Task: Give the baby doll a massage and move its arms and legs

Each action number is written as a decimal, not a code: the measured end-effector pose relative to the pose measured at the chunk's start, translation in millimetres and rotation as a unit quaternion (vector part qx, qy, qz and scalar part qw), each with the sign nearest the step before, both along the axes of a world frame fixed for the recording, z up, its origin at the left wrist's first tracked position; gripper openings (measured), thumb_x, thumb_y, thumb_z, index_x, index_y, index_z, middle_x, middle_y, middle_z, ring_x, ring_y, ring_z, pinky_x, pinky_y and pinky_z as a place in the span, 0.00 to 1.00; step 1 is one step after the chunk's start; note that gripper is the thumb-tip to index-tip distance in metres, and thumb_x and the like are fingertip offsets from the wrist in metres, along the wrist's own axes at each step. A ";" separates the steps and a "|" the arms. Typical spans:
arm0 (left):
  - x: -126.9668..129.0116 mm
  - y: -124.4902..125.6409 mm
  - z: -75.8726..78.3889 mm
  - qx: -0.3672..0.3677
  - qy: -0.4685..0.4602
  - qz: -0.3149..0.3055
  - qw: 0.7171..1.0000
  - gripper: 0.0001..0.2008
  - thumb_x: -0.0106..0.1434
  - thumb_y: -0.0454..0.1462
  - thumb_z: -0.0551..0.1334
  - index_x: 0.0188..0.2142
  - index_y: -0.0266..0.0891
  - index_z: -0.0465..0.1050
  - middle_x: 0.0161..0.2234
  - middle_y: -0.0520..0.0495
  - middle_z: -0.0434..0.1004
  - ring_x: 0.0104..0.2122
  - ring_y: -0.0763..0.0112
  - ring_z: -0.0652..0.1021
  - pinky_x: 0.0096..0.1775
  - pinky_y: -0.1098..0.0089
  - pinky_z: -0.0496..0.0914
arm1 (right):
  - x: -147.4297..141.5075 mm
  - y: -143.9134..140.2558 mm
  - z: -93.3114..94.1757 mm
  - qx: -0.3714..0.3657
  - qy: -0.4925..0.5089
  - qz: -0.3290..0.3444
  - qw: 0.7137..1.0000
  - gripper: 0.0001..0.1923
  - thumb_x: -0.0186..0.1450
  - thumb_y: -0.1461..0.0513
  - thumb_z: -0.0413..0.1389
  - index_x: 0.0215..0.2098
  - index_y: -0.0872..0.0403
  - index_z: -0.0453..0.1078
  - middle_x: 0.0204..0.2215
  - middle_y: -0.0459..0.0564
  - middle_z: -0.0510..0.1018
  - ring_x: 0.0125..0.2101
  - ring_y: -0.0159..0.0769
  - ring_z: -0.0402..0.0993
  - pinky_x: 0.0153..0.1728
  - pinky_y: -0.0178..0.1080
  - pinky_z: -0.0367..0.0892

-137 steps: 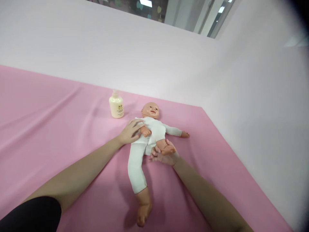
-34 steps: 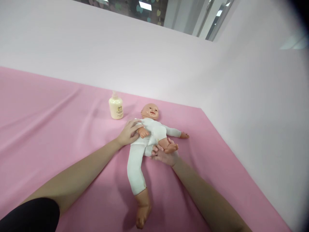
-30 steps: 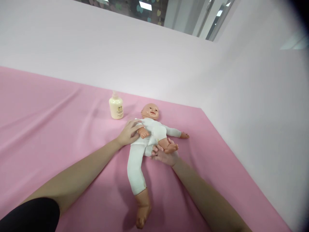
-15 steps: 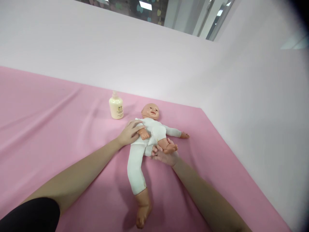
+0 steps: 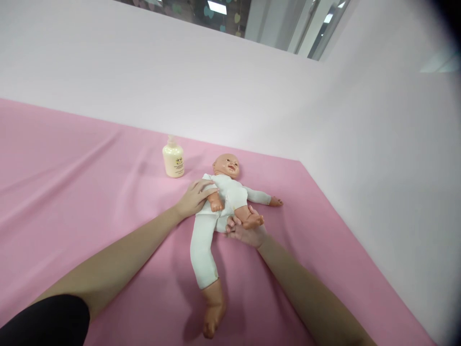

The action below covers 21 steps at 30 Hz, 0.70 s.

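Fingers (image 5: 207, 185) of the left hand (image 5: 192, 199) lie spread and flat on the doll's (image 5: 226, 192) side and bent arm, pressing without gripping. Right hand (image 5: 247, 233) cups the doll's raised foot (image 5: 250, 220), its fingers curled round the ankle. On its back on the pink sheet (image 5: 90, 192) lies the doll, in a white suit, with one leg stretched toward the camera. Just beyond its head stands a cream bottle (image 5: 173, 158), upright with a pump top; its label is too small to read and its contents cannot be told. Both forearms run out of the bottom edge.
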<state>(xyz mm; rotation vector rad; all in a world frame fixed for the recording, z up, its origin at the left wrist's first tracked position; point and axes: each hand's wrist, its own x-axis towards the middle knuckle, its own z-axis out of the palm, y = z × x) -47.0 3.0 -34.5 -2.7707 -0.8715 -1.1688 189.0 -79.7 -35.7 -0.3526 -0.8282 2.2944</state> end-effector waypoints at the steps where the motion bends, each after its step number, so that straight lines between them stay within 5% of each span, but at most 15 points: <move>1: 0.2 0.0 -0.4 0.000 0.000 0.003 1.000 0.21 0.62 0.29 0.49 0.52 0.45 0.66 0.52 0.41 0.65 0.53 0.60 0.64 0.52 0.56 0.59 | -0.1 -0.1 0.3 0.000 -0.002 0.001 1.000 0.28 0.58 0.39 0.44 0.22 0.54 0.61 0.28 0.48 0.65 0.34 0.37 0.66 0.48 0.50 0.60; 14: 0.5 -1.0 -0.1 0.080 0.006 0.010 0.997 0.18 0.64 0.29 0.50 0.50 0.43 0.69 0.51 0.39 0.65 0.52 0.62 0.65 0.50 0.59 0.61 | -1.2 0.5 0.3 0.002 -0.012 0.008 1.000 0.28 0.56 0.39 0.47 0.23 0.55 0.62 0.28 0.47 0.66 0.34 0.37 0.68 0.45 0.46 0.63; 21: 0.5 -0.9 -1.7 0.049 0.004 0.011 0.999 0.19 0.63 0.29 0.51 0.50 0.44 0.69 0.52 0.40 0.65 0.53 0.61 0.65 0.51 0.58 0.60 | -1.9 -0.4 3.0 0.005 -0.010 0.011 1.000 0.28 0.57 0.40 0.47 0.24 0.56 0.65 0.28 0.47 0.66 0.34 0.36 0.69 0.45 0.45 0.64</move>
